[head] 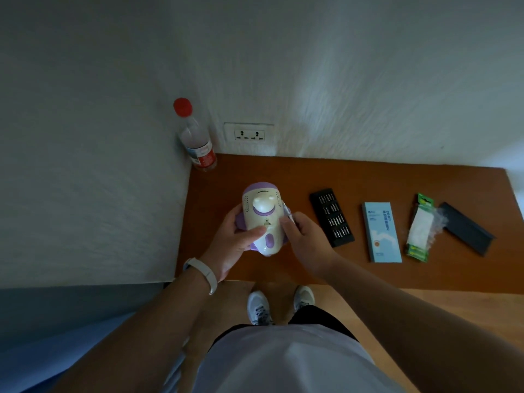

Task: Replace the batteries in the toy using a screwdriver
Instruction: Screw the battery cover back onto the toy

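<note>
A cream and purple toy [262, 211] is held above the brown table [368, 177], underside facing me. My left hand [235, 239] grips its left side, thumb lying across the body below a small square fitting. My right hand [304, 236] holds the toy's right side and pinches a thin silver screwdriver [287, 212], whose shaft runs up along the toy's right edge. A green pack of batteries [419, 228] lies on the table to the right.
A black tray of screwdriver bits [331, 218] lies right of the toy, then a light blue box [381, 232] and a black lid [467, 228]. A red-capped bottle [195, 137] stands in the back left corner beside a wall socket [249, 135].
</note>
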### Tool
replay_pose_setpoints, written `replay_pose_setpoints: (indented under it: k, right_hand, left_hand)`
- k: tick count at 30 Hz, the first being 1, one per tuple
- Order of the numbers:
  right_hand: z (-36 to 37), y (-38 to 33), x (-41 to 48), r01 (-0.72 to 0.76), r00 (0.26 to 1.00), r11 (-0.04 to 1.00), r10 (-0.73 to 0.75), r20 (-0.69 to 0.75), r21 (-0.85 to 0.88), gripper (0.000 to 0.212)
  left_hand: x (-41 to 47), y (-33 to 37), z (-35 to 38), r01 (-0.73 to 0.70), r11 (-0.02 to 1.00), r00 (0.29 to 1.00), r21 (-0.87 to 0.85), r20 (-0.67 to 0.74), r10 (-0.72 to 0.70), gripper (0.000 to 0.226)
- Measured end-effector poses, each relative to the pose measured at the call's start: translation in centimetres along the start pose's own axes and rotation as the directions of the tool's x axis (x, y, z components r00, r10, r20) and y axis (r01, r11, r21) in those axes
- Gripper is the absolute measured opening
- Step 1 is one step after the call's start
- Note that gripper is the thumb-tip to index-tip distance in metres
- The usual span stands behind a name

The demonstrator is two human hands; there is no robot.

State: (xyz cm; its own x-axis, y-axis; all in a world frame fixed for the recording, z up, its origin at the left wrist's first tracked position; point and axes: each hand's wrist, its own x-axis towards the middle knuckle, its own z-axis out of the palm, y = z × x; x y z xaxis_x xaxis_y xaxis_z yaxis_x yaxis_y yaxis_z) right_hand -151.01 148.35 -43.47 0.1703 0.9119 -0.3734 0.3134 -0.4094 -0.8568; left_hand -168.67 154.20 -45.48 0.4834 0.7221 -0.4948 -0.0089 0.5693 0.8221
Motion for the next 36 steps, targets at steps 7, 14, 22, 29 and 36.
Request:
replay_pose_setpoints:
  k: [7,14,22,29,36]
  right_hand:
    - [-1.4,-0.2,-1.6,-0.05,0.997,0.999,0.05,-0.066,0.004,0.036]
    - [-2.5,-1.4,-3.9,0.017,1.0,1.0,-0.017,-0.017,-0.01,0.033]
    - [-2.8,-3.9,-6.3,0.16,0.986,0.987,-0.161,0.041,0.031,0.033]
    - [-3.0,-5.5,-7.8,0.254,0.966,0.954,-0.259,0.006,0.157,0.03]
    - [-5.7,-4.9,-8.2,0.199,0.974,0.957,-0.217,0.065,0.21,0.032]
  left_hand:
    - [-1.8,1.0,-0.6,0.054,0.958,0.994,0.28,-0.102,-0.026,0.055]
    - [-3.9,3.5,0.1,0.081,0.845,0.943,0.528,-0.315,0.106,0.036]
    - [-6.8,6.2,4.0,-0.167,0.798,0.931,0.58,-0.173,0.32,0.008]
    - [-7.3,6.5,8.2,-0.182,0.92,0.979,0.346,-0.022,0.202,0.017]
    - [-6.7,6.8,10.4,-0.18,0.945,0.981,0.274,-0.014,0.192,0.017]
